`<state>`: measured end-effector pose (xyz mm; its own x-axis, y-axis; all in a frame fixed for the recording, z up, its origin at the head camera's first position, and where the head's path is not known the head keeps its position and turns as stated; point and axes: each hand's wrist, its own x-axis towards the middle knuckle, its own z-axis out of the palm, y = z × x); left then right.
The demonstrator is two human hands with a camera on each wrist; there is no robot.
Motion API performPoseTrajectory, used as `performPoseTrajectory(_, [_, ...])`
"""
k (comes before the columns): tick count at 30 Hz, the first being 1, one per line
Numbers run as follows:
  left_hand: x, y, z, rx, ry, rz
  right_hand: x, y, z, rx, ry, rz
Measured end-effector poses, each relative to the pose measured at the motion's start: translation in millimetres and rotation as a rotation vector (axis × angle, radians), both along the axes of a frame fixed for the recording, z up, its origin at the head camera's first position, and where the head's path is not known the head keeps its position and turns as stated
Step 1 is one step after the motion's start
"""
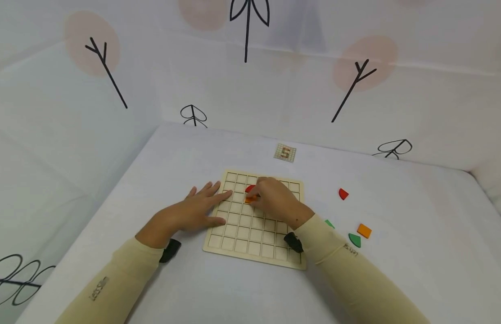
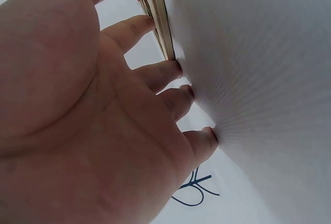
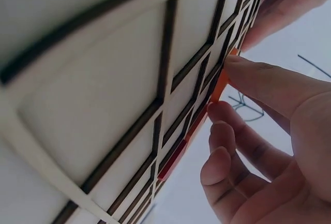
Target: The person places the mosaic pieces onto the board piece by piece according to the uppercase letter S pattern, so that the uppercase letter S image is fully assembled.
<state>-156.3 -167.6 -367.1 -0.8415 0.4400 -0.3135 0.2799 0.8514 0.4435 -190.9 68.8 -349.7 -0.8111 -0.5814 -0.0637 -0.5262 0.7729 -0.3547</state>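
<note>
The fingers of the right hand (image 1: 274, 201) are nearly together, thumb and index finger pinching a flat orange piece (image 3: 221, 85) at the surface of a square, pale wooden board (image 1: 227, 245) ruled into a grid of cells; how fully the piece sits in its cell cannot be told. The remaining right fingers curl loosely. Just beyond the pinched piece, a red piece with a curved edge (image 1: 250, 188) lies on the grid, partly covered by the hand. The left hand (image 1: 199, 212) holds nothing: its fingers are spread, with index finger and thumb on the board's left side and the others reaching the white table (image 1: 185, 288) beside it. To the right of the board lie a red quarter-circle (image 1: 344, 194), an orange square (image 1: 364, 231), a green quarter-circle (image 1: 354, 240) and another green piece (image 1: 329, 223) partly behind the right sleeve (image 1: 347, 265). Past the board's far edge rests a small gridded card (image 1: 285, 153) bearing a brownish, S-like figure.
</note>
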Motion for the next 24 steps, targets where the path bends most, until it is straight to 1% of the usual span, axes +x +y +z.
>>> performPoseTrajectory(4, [0.0, -0.9, -0.9, -0.003, 0.005, -0.004, -1.0, -1.6, -0.2, 0.020, -0.006, -0.002])
performPoseTrajectory(10, [-1.1, -1.1, -1.7, -0.009, 0.013, -0.011, -1.6, -3.6, -0.1, 0.021, -0.009, 0.004])
performPoseTrajectory(19, [-0.4, 0.7, -0.5, -0.009, 0.005, 0.000, -0.4, 1.2, -0.6, 0.038, 0.048, 0.076])
performPoseTrajectory(22, [-0.1, 0.7, 0.2, -0.011, 0.001, 0.003, 1.0, 3.3, -0.1, 0.033, 0.043, 0.076])
performPoseTrajectory(24, [0.0, 0.8, 0.5, -0.016, -0.001, 0.003, 2.5, 6.0, 0.7, 0.021, 0.037, 0.061])
